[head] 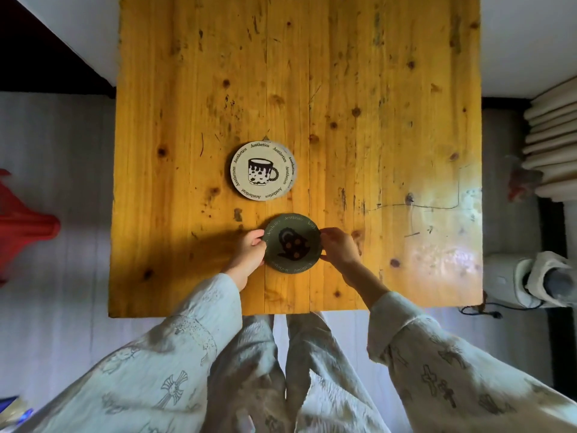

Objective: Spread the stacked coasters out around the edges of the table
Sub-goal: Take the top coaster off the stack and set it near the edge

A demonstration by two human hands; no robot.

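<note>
A stack of round coasters lies near the middle of the wooden table; its top one is cream with a black mug drawing, and another coaster's edge peeks out on the right side. Closer to me, a green coaster with a dark teapot drawing lies near the table's front edge. My left hand grips its left rim and my right hand grips its right rim. Whether the green coaster rests on the wood or is slightly lifted, I cannot tell.
The table's front edge is just before my legs. A red object sits on the floor at the left. At the right are a white ribbed radiator and a white appliance with a cable.
</note>
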